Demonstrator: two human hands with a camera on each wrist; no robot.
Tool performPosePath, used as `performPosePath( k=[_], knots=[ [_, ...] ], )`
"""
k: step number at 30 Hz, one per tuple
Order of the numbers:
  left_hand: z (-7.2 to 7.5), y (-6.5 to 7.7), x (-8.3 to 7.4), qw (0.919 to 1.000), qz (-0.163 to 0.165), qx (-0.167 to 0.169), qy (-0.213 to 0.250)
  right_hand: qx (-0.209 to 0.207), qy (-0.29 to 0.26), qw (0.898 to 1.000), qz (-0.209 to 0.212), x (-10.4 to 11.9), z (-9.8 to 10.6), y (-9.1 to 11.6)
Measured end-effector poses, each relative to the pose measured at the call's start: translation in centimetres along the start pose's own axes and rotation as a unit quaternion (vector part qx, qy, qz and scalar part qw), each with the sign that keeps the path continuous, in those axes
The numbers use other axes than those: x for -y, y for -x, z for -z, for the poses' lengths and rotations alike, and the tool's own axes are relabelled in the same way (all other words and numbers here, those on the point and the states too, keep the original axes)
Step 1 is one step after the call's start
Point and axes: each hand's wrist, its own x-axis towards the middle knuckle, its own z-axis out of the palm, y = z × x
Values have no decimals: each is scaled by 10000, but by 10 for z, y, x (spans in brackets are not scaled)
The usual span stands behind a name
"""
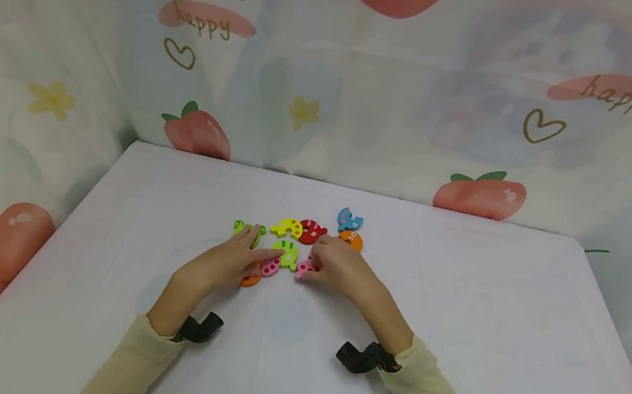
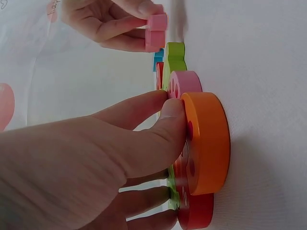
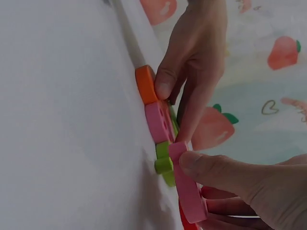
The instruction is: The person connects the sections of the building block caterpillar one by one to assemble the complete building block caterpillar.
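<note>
Between the thumb and fingers of my right hand [image 1: 342,268] is a pink wooden puzzle piece [image 3: 188,189], pinched and tilted just off the table in the left wrist view. My left hand [image 1: 220,264] lies over the left end of a cluster of pieces, fingers spread. Its thumb touches an orange piece [image 2: 211,143], and its other fingertips rest on pieces beside it, including a red one [image 2: 199,211]. A pink spotted piece [image 1: 270,268] and a green striped piece [image 1: 287,255] lie between the hands. The left hand partly hides a green piece [image 1: 239,226].
Behind the hands lie a yellow spotted piece [image 1: 289,226] and a red striped piece [image 1: 311,232]. Farther right are a blue piece [image 1: 348,221] and an orange numbered piece [image 1: 354,240]. A printed curtain [image 1: 356,94] borders the white table [image 1: 486,331].
</note>
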Motion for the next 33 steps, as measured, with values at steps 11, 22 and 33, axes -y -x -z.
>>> performPosePath(
  k=[11,22,33],
  knots=[
    [0,1,1,10000,-3,-54,37,122,-94,9998,-143,18,-10,-1],
    [0,1,3,9998,-144,-117,38,-429,76,9990,-75,21,-19,-1],
    [0,0,3,9998,-161,-122,-2,-510,277,9983,-98,25,-22,-1]
  ],
)
